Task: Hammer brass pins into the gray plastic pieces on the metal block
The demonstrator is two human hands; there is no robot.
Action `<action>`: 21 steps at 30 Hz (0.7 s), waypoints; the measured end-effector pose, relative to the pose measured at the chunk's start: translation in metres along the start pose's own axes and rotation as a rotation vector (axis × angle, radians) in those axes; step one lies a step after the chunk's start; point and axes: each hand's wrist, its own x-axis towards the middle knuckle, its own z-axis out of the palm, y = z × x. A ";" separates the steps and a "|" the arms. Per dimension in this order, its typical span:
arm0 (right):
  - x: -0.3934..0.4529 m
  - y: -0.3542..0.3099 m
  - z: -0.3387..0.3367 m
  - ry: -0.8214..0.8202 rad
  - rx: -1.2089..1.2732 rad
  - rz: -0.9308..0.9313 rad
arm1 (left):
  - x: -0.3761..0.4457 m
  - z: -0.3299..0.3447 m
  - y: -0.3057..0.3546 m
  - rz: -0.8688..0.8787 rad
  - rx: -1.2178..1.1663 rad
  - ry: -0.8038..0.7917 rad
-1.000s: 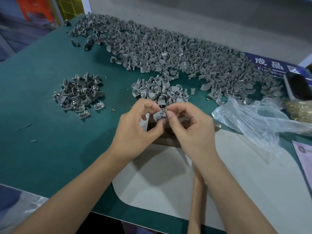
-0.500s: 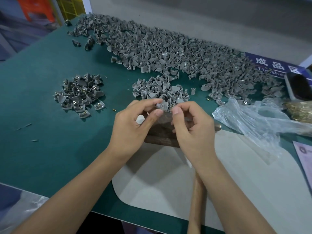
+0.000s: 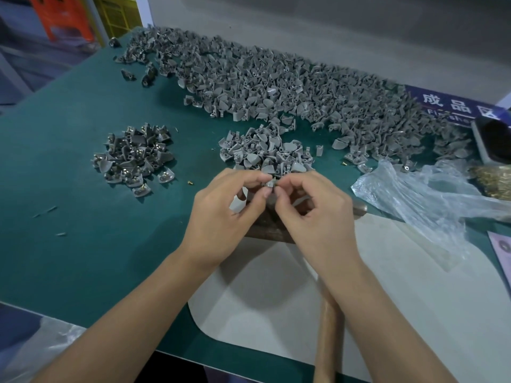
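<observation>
My left hand [image 3: 221,214] pinches a small gray plastic piece [image 3: 269,184] between thumb and forefinger. My right hand [image 3: 315,214] meets it from the right, fingertips pinched at the piece's edge; whether a brass pin is between them is too small to tell. Both hands hover over the dark metal block [image 3: 269,230], which they mostly hide. A wooden hammer handle [image 3: 327,324] lies under my right forearm, running toward me. Loose brass pins [image 3: 492,179] are heaped at the far right.
A small heap of gray pieces [image 3: 265,150] lies just beyond my hands, a long heap [image 3: 276,87] at the back, and a pile with pins fitted [image 3: 135,156] at left. A crumpled clear plastic bag [image 3: 431,200] sits right. One stray pin [image 3: 190,183] lies on the green mat.
Half a second ago my fingertips were apart with the block showing between them. They have closed together again on a gray piece above the block.
</observation>
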 end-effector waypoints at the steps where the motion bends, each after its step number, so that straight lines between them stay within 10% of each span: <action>1: 0.000 0.000 -0.001 -0.006 -0.014 -0.003 | 0.000 0.000 0.000 0.023 0.011 -0.002; 21: -0.001 0.002 -0.002 -0.040 0.012 -0.071 | 0.000 -0.002 0.007 -0.031 -0.030 0.002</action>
